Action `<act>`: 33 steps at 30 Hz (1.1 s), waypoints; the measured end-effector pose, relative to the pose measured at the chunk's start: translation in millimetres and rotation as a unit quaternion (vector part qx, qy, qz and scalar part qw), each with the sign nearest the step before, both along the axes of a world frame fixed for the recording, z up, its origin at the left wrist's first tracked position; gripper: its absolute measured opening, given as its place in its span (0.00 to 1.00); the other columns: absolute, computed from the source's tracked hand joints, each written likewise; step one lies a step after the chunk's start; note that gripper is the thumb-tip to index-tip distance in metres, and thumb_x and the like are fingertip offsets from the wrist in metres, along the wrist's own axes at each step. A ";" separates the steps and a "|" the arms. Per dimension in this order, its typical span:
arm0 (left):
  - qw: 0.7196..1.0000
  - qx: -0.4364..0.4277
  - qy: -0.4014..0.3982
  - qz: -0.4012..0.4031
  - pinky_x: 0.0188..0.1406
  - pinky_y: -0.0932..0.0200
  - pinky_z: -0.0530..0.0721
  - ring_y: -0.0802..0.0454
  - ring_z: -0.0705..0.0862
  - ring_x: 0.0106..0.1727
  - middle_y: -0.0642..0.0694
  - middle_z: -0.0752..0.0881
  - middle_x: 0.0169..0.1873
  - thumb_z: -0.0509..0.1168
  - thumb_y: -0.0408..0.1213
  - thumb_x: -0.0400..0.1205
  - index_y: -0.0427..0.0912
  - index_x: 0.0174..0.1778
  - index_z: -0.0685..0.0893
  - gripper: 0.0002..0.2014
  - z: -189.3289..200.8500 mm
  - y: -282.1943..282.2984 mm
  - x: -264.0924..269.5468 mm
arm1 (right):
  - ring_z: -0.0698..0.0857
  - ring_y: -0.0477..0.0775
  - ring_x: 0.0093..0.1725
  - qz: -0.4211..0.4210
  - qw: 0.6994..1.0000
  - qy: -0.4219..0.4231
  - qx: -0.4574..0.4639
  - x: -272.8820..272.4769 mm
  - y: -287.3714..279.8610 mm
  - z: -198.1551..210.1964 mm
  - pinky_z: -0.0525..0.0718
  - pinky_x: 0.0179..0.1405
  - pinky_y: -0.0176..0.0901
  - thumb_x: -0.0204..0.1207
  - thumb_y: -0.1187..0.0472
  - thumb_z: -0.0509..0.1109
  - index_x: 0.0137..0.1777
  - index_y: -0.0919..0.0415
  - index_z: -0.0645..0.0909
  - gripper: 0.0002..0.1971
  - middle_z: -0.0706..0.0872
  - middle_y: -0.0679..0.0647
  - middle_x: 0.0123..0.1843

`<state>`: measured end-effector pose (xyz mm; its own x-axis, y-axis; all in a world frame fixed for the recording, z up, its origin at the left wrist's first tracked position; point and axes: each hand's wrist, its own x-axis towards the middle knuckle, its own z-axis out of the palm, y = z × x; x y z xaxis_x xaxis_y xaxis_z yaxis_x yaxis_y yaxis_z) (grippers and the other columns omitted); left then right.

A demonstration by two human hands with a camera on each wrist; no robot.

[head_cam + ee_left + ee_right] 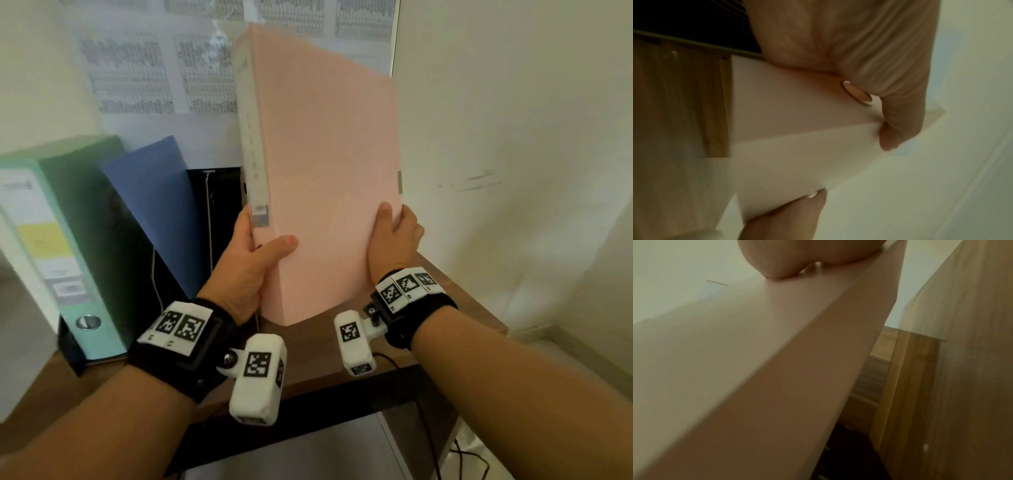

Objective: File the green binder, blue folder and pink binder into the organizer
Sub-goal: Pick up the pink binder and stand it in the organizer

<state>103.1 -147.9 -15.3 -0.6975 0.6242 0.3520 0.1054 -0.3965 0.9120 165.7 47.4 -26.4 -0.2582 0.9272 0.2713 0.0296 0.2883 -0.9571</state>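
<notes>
I hold the pink binder [325, 164] upright and lifted above the wooden table [455, 301], its white-labelled spine turned left. My left hand [255, 255] grips the spine's lower end, thumb across the front cover. My right hand [394, 236] grips the binder's right edge. The left wrist view shows the pink binder [789, 129] from below with my fingers [900, 113] curled round it. The right wrist view shows the pink binder [756, 369] up close. The green binder [78, 219] and blue folder [161, 205] stand leaning in the black organizer [219, 205] at left.
Printed sheets [144, 75] hang on the wall behind. A white wall [513, 137] closes the right side. A dark cable [445, 455] runs off the table's front right corner. A grey surface [20, 342] sits at the far left.
</notes>
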 end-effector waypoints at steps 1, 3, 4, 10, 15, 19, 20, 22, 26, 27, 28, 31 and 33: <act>1.000 0.008 -0.001 -0.013 0.52 0.49 0.88 0.47 0.88 0.59 0.49 0.88 0.60 0.76 0.39 0.64 0.51 0.75 0.70 0.41 3.0 -8.0 -3.3 | 0.69 0.60 0.79 0.012 1.000 0.019 0.003 -4.3 -5.8 3.5 0.66 0.79 0.59 0.83 0.40 0.56 0.82 0.57 0.62 0.32 0.65 0.58 0.81; 1.000 0.024 0.001 -0.020 0.52 0.50 0.88 0.47 0.88 0.60 0.48 0.89 0.60 0.78 0.38 0.62 0.52 0.71 0.74 0.39 8.7 -25.5 -9.2 | 0.69 0.59 0.80 0.037 0.998 0.046 0.014 -15.0 -20.6 10.7 0.66 0.80 0.58 0.82 0.40 0.56 0.83 0.54 0.62 0.32 0.65 0.57 0.81; 0.999 0.032 0.004 -0.012 0.52 0.50 0.88 0.46 0.88 0.60 0.49 0.89 0.60 0.77 0.38 0.62 0.52 0.70 0.74 0.38 10.9 -32.1 -11.2 | 0.68 0.58 0.80 0.047 0.997 0.054 0.022 -18.9 -27.5 14.1 0.66 0.80 0.58 0.82 0.40 0.56 0.83 0.52 0.61 0.32 0.65 0.56 0.81; 0.991 0.087 0.073 0.077 0.50 0.54 0.87 0.52 0.88 0.56 0.53 0.90 0.55 0.72 0.36 0.65 0.54 0.67 0.75 0.32 22.4 -71.7 -17.9 | 0.69 0.55 0.79 0.103 0.984 0.116 0.085 -36.6 -68.6 39.9 0.64 0.80 0.54 0.84 0.46 0.58 0.82 0.47 0.61 0.27 0.66 0.53 0.80; 0.973 0.117 0.112 0.163 0.56 0.50 0.86 0.52 0.86 0.58 0.55 0.88 0.55 0.71 0.36 0.64 0.55 0.64 0.74 0.31 33.6 -108.5 -20.7 | 0.68 0.51 0.79 0.197 0.960 0.144 0.140 -56.0 -102.2 51.9 0.67 0.81 0.58 0.84 0.52 0.58 0.82 0.49 0.63 0.25 0.67 0.51 0.80; 0.956 0.121 0.157 0.218 0.65 0.45 0.82 0.52 0.84 0.62 0.56 0.86 0.58 0.70 0.35 0.68 0.53 0.64 0.72 0.29 42.5 -133.1 -20.2 | 0.69 0.42 0.73 0.262 0.945 0.133 0.142 -68.2 -121.3 51.2 0.67 0.81 0.50 0.83 0.58 0.62 0.79 0.48 0.68 0.23 0.69 0.49 0.78; 0.951 0.122 0.167 0.231 0.65 0.46 0.82 0.52 0.84 0.62 0.57 0.86 0.58 0.70 0.35 0.69 0.54 0.64 0.72 0.28 45.0 -138.3 -19.3 | 0.69 0.42 0.73 0.274 0.941 0.129 0.149 -70.1 -126.0 49.5 0.67 0.80 0.46 0.83 0.59 0.63 0.78 0.49 0.70 0.23 0.70 0.50 0.77; 0.941 0.126 0.183 0.254 0.63 0.49 0.83 0.53 0.85 0.62 0.57 0.86 0.58 0.70 0.35 0.70 0.55 0.64 0.71 0.27 48.4 -146.0 -16.5 | 0.71 0.41 0.72 0.298 0.932 0.113 0.171 -73.9 -135.2 45.0 0.67 0.77 0.40 0.82 0.60 0.66 0.77 0.51 0.71 0.24 0.71 0.49 0.75; 0.927 0.130 0.194 0.294 0.61 0.53 0.85 0.47 0.82 0.68 0.44 0.80 0.69 0.71 0.38 0.70 0.53 0.71 0.67 0.34 50.6 -150.4 -10.6 | 0.73 0.46 0.75 0.388 0.902 0.079 0.172 -79.8 -152.0 39.1 0.71 0.78 0.45 0.82 0.59 0.67 0.81 0.51 0.67 0.27 0.70 0.44 0.74; 0.925 0.131 0.193 0.299 0.60 0.56 0.85 0.47 0.82 0.68 0.42 0.79 0.70 0.71 0.38 0.70 0.51 0.73 0.66 0.35 50.0 -149.9 -9.6 | 0.72 0.45 0.76 0.403 0.896 0.072 0.171 -80.5 -154.3 38.2 0.71 0.78 0.45 0.82 0.58 0.66 0.82 0.51 0.65 0.28 0.69 0.45 0.76; 0.924 0.131 0.193 0.303 0.59 0.58 0.85 0.48 0.83 0.68 0.41 0.79 0.70 0.72 0.38 0.70 0.48 0.75 0.65 0.37 49.3 -148.9 -9.2 | 0.69 0.43 0.78 0.410 0.893 0.061 0.173 -80.8 -155.7 37.7 0.68 0.78 0.42 0.83 0.56 0.65 0.83 0.51 0.63 0.29 0.68 0.47 0.79; 0.925 0.117 0.192 0.308 0.57 0.60 0.84 0.52 0.85 0.64 0.44 0.81 0.67 0.74 0.34 0.71 0.42 0.76 0.65 0.38 43.9 -143.9 -8.1 | 0.64 0.41 0.81 0.437 0.884 0.015 0.163 -82.8 -154.7 35.2 0.62 0.81 0.42 0.83 0.46 0.62 0.85 0.51 0.59 0.32 0.65 0.48 0.84; 0.929 0.104 0.186 0.303 0.57 0.59 0.85 0.53 0.85 0.64 0.47 0.82 0.66 0.74 0.29 0.72 0.43 0.76 0.66 0.37 38.8 -139.3 -7.7 | 0.64 0.47 0.83 0.444 0.882 -0.015 0.158 -85.6 -152.0 30.5 0.63 0.83 0.52 0.78 0.36 0.60 0.85 0.50 0.58 0.38 0.66 0.49 0.85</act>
<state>95.4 -287.2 23.5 -0.7049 0.0487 0.7076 0.6586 -0.3254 0.6785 80.1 -104.6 4.1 -0.8560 0.2348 0.4606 -0.3183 0.4627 -0.8274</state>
